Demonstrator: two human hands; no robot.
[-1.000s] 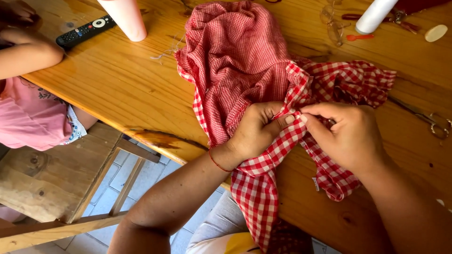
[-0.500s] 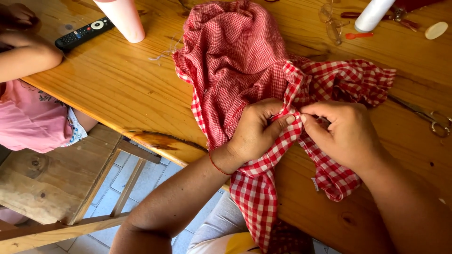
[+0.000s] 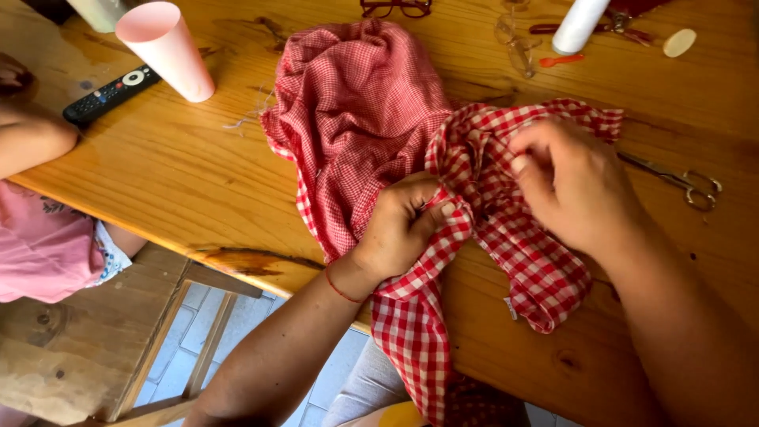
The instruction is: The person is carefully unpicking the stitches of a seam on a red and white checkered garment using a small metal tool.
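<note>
A red-and-white checked cloth (image 3: 506, 261) is lying bunched across the middle of the wooden worktop (image 3: 158, 174), one end trailing over the near edge and hanging down toward the person's lap. Just behind it and touching it, a finer-checked red fabric (image 3: 356, 111) is sitting in a rumpled mound. The left hand (image 3: 399, 225) is resting where the two fabrics meet, its fingers (image 3: 443, 212) curling closed and pinching a fold of the checked cloth between thumb and forefinger; a thin red band is circling that wrist. The right hand (image 3: 573, 186) is pressing on the upper part of the same cloth, fingers (image 3: 522, 162) bent and drawn together on a gathered ridge of it. Whether a needle or thread is between them cannot be told. To the right of this hand, metal scissors (image 3: 680, 178) are lying flat on the worktop, apart from the cloth. Along the far edge are standing a white cylinder (image 3: 579, 25), a small pale disc (image 3: 680, 43), a little orange piece (image 3: 560, 59) and dark-framed glasses (image 3: 395, 8). At far left a pink cup (image 3: 166, 49) is standing mouth down, with a black remote control (image 3: 111, 93) beside it. Another person in a pink top (image 3: 39, 245) is leaning an arm (image 3: 32, 142) on the worktop's left corner, above a wooden bench (image 3: 71, 356).
</note>
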